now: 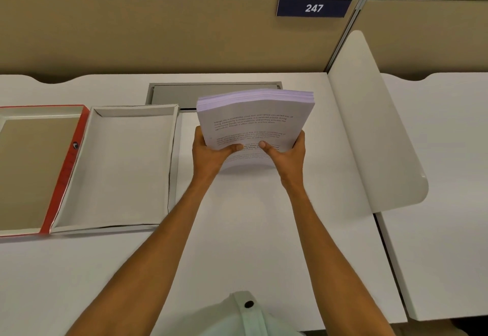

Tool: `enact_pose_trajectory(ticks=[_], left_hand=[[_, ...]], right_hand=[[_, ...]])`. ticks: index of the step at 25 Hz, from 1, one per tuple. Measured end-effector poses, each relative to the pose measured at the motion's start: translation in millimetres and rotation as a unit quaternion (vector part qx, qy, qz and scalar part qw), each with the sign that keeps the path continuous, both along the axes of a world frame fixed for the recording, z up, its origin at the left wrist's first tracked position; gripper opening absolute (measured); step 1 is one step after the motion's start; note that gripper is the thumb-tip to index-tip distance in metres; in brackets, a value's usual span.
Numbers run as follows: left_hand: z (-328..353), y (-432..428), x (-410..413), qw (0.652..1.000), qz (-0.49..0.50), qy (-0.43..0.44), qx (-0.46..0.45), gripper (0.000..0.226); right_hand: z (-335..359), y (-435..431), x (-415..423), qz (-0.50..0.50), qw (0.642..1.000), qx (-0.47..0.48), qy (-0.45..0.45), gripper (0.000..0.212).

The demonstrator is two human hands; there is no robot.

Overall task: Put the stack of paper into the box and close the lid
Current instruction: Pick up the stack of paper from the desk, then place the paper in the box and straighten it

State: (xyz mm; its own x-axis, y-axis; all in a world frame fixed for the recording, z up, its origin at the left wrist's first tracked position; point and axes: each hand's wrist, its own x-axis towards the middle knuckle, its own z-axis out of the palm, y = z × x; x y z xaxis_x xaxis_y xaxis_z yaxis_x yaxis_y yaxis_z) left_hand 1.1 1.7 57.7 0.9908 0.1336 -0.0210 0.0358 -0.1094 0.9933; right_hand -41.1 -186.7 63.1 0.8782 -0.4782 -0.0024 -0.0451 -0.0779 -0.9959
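Observation:
A thick stack of printed white paper (254, 116) is lifted off the desk, its near edge bowed upward. My left hand (211, 153) grips its near left corner and my right hand (286, 155) grips its near right corner, both thumbs on top of the printed page. To the left lies the open box (174, 151), white inside and with nothing in it. Its red-edged lid (68, 166) lies open flat further left, joined along the box's left side.
The white desk (250, 230) carries a grey cable hatch (174, 94) behind the paper. A white curved divider panel (369, 124) stands at the right. A beige partition with a "247" sign (314, 8) closes the back.

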Motion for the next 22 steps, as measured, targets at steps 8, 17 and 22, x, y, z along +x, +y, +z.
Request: enact_pose_trajectory(ticks=[8, 17, 22], left_hand=[[1.7, -10.7, 0.4, 0.999, 0.029, 0.004, -0.018, 0.058], [33.2, -10.2, 6.2, 0.997, 0.046, 0.019, 0.055, 0.055], [50.4, 7.0, 9.9, 0.991, 0.062, 0.048, 0.107, 0.075]], right_hand=[[2.2, 19.6, 8.2, -0.083, 0.996, 0.022, 0.000, 0.072], [28.9, 26.4, 13.1, -0.101, 0.993, -0.020, 0.056, 0.065], [54.8, 29.8, 24.9, -0.053, 0.979, -0.138, 0.141, 0.071]])
